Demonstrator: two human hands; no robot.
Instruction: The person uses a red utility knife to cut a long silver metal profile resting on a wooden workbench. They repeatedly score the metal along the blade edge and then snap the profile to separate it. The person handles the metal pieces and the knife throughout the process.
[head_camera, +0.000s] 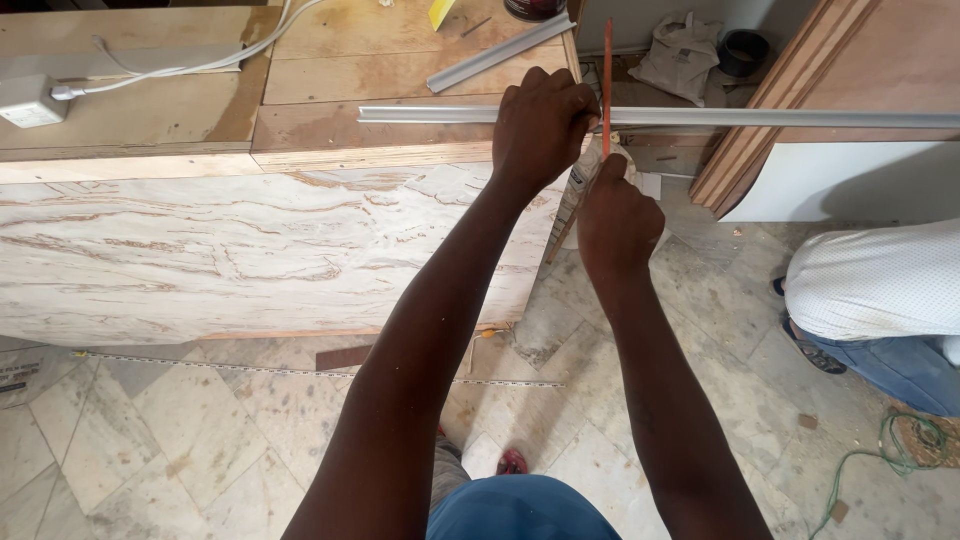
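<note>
Head view: left hand (540, 125) grips grey metal strip (760, 117); right hand (615, 215) grips red saw blade (607, 70).

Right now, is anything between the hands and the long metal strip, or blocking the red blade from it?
Nothing visible. The left hand already grips the metal strip at the workbench edge. The right hand holds the thin red blade upright against the strip, beside the left hand.

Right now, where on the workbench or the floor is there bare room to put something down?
The plywood benchtop is bare between the white cable and the long aluminium strip. Floor tiles below the fallen perforated strip are open too. It is crowded at the bench corner, where the left hand and right hand work, and beside the crouching person.
</note>
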